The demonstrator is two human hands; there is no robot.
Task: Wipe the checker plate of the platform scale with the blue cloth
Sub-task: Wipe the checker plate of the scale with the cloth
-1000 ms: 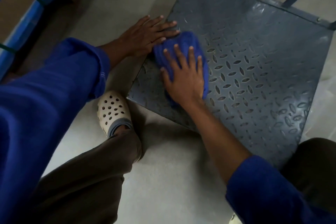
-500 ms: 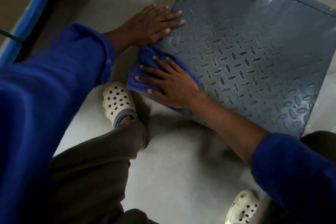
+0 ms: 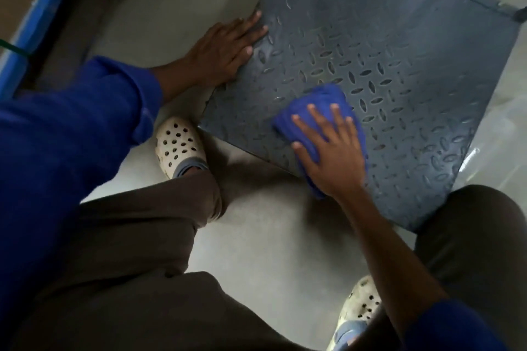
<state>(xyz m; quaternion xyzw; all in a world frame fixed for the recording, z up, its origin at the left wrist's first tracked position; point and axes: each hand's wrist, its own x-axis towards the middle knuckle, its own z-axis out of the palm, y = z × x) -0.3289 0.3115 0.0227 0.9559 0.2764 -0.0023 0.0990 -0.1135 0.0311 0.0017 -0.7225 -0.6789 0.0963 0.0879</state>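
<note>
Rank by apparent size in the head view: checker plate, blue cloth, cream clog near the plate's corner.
1. checker plate
2. blue cloth, partly hidden under the right hand
3. cream clog, close to the cloth; unsure.

Dim grey floor [image 3: 159,0]; blue frame [image 3: 34,17] at left.

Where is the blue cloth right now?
In the head view the blue cloth lies on the checker plate near its front edge, pressed flat under the right hand, apart from the left hand.

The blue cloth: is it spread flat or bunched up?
Bunched up: the blue cloth shows thick folds under the flat right hand on the checker plate.
</note>
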